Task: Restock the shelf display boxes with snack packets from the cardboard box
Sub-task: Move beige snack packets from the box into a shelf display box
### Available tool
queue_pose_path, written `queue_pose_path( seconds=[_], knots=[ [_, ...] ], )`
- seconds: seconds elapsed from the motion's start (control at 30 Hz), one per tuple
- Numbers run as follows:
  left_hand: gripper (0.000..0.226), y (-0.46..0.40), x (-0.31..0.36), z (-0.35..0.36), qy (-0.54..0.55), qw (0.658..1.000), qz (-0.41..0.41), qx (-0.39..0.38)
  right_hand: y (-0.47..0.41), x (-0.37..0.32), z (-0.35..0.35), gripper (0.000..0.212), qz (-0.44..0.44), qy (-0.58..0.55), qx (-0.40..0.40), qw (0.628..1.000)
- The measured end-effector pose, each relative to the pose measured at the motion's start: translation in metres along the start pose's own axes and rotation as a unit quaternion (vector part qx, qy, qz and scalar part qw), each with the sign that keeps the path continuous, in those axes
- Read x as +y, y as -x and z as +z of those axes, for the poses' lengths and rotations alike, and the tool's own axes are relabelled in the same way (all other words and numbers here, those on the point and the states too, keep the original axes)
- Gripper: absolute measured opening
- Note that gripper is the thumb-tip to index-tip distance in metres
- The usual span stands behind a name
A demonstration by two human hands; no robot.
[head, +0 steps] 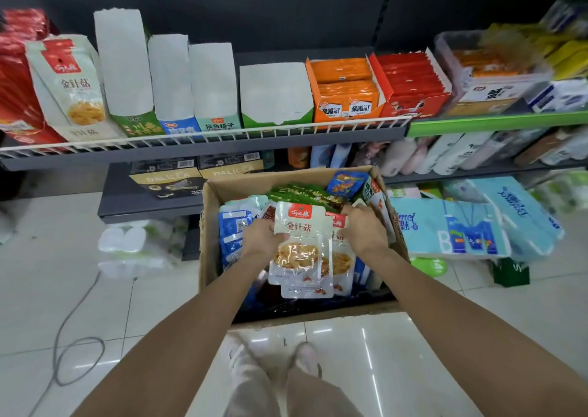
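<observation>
An open cardboard box (pixel 210 251) stands on the floor below the shelf, full of mixed snack packets. My left hand (pixel 259 238) grips a stack of white enoki mushroom packets (pixel 299 248) by its left edge, above the box. My right hand (pixel 362 229) reaches into the box and grips more white packets (pixel 342 260) just right of that stack. On the shelf stand several display boxes: a white mushroom one (pixel 68 89) at the left, then green (pixel 127 73), blue (pixel 171 82), teal (pixel 214 89) and low green (pixel 275 95) boxes that look empty.
Orange (pixel 345 89) and red (pixel 413 82) display boxes on the shelf hold packets. A white wire rail (pixel 203 136) runs along the shelf front. Blue tissue packs (pixel 471 225) lie right of the box, wrapped rolls (pixel 136 248) and a grey cable (pixel 73 346) lie on the left floor.
</observation>
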State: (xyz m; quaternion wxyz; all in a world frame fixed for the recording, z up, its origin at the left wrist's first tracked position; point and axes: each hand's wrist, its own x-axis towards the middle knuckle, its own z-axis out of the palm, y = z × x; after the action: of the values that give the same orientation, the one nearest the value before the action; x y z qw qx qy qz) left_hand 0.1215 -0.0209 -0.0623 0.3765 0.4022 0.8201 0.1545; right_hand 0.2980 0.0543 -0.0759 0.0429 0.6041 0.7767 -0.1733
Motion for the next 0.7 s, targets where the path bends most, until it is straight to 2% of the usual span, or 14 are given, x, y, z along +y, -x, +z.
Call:
queue_pose_path(
  seconds=[0.13,0.27,0.3,0.37,0.43,0.57,0.7],
  knots=[
    [0.023,0.006,-0.009,-0.028,0.035,0.998,0.0,0.047,0.003,-0.003,-0.001,0.035,-0.004,0.031,0.017,0.999],
    [0.025,0.012,-0.016,-0.045,0.076,0.992,0.032,0.098,0.006,-0.012,0.006,0.052,-0.086,0.055,0.094,0.99],
    [0.024,0.013,-0.018,-0.048,0.09,0.989,0.037,0.111,0.006,-0.017,0.008,0.051,-0.103,0.03,0.085,0.991],
    [0.023,0.016,-0.022,-0.049,0.113,0.985,0.042,0.12,0.005,-0.027,0.01,0.052,-0.097,-0.037,0.015,0.994],
    [0.023,0.018,-0.025,-0.049,0.127,0.985,0.038,0.113,0.002,-0.035,0.015,0.058,-0.095,-0.035,-0.03,0.994],
    [0.024,0.023,-0.029,-0.05,0.13,0.984,0.042,0.114,-0.005,-0.044,0.022,0.051,-0.119,0.026,0.011,0.993],
    [0.022,0.028,-0.034,-0.057,0.145,0.98,0.04,0.13,-0.012,-0.046,0.017,0.032,-0.125,0.016,-0.006,0.992]
  ],
)
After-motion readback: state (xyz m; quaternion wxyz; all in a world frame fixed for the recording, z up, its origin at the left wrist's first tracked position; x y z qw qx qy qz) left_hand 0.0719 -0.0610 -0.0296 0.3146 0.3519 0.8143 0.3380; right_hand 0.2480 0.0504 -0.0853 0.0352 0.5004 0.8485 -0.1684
